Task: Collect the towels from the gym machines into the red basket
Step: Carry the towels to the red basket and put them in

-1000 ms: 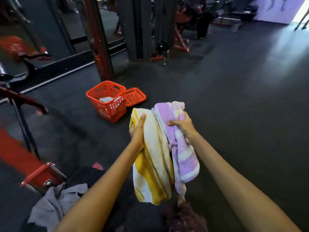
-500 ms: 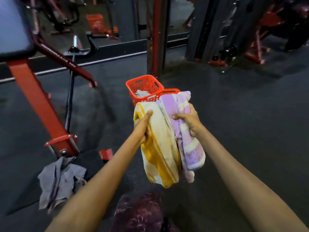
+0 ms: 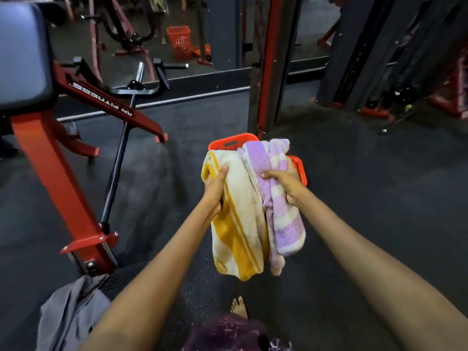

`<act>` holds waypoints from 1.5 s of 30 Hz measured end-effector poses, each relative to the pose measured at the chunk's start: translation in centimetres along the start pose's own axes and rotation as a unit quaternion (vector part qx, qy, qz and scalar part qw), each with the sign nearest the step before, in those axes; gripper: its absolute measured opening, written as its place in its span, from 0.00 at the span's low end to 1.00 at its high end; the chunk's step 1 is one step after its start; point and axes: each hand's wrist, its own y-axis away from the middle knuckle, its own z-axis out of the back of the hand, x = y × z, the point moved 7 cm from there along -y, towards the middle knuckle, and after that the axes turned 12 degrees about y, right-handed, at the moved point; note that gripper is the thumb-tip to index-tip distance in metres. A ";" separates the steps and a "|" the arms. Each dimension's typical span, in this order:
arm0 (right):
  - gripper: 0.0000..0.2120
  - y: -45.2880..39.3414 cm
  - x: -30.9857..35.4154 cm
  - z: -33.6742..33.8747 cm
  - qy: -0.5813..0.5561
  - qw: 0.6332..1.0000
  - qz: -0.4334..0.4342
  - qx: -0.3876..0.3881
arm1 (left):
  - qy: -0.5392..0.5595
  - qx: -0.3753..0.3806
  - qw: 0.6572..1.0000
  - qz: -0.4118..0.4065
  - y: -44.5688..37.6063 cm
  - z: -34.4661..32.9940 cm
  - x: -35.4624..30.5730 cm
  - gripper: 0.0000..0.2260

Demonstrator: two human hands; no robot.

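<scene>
My left hand [image 3: 215,190] grips a yellow and white striped towel [image 3: 238,239] that hangs down in front of me. My right hand [image 3: 286,184] grips a purple and white striped towel [image 3: 285,224] right beside it. The red basket [image 3: 231,143] stands on the dark floor straight ahead, mostly hidden behind the two towels; only its far rim and a right edge show. A grey towel [image 3: 73,310] lies on the floor at the lower left, at the foot of a machine.
A red gym machine [image 3: 58,178] with a grey pad and a black bar stands close on the left. A red upright post [image 3: 268,72] rises just behind the basket. A mirror along the back wall reflects the basket. More machines stand at the right rear. My bare foot [image 3: 239,307] is below.
I have walked toward the basket with both towels in hand; it has shifted from the left to straight ahead and is now behind the towels. The red machine is nearer on my left.
</scene>
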 end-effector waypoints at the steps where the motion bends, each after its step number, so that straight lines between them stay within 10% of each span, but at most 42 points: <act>1: 0.29 -2.0 0.8 -0.2 -0.004 1.000 0.005 0.006 | -0.002 0.003 1.000 0.001 -1.9 -1.0 -0.8 0.22; 5: 0.30 -8.0 2.9 -0.4 0.008 1.000 0.014 0.010 | -0.007 0.026 0.998 0.053 -7.6 -3.6 -1.8 0.26; 10: 0.31 -17.1 4.6 -0.4 -0.001 1.000 0.013 0.005 | -0.041 0.020 0.994 0.101 -14.8 -7.3 -3.4 0.07; 15: 0.34 -27.6 6.4 -0.7 -0.001 0.999 0.026 0.028 | 0.004 0.015 0.998 0.061 -22.8 -11.3 -5.4 0.27; 24: 0.37 -43.0 9.8 -2.0 -0.028 0.995 0.018 0.090 | 0.074 -0.039 0.996 0.027 -35.0 -16.4 -8.3 0.29; 45: 0.14 -63.8 4.2 -8.5 -0.072 0.982 -0.158 0.070 | 0.212 -0.230 0.948 0.065 -57.7 -13.0 -5.9 0.13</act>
